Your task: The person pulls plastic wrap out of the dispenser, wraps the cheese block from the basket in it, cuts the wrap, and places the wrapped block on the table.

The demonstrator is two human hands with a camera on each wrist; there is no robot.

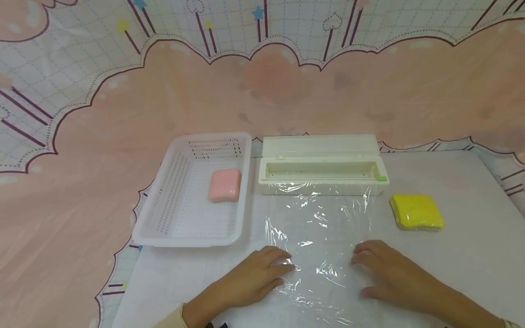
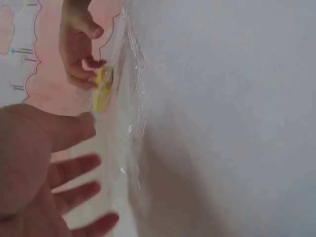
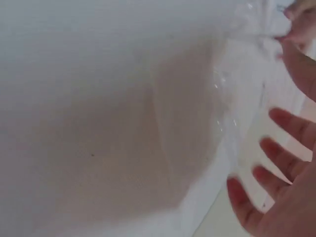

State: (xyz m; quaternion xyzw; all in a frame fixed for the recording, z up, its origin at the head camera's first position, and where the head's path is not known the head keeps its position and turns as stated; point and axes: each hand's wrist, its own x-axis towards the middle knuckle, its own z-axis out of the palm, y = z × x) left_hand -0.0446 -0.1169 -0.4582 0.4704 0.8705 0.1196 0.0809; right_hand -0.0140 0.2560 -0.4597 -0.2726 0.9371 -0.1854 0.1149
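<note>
A sheet of clear cling film runs from the white film dispenser toward the person over the table. My left hand is at the film's left edge, its fingers loosely spread and the fingertips overlapping the film. Across from it, at the right edge, my right hand has its fingers apart and holds nothing. In the left wrist view the left hand shows a gap between thumb and fingers beside the hanging film. The right wrist view shows the right hand with fingers spread near the film.
The dispenser's lid stands raised, and a small green piece sits at its right end. Left of it is a white basket holding a pink block. A yellow block in shiny wrap lies at the right.
</note>
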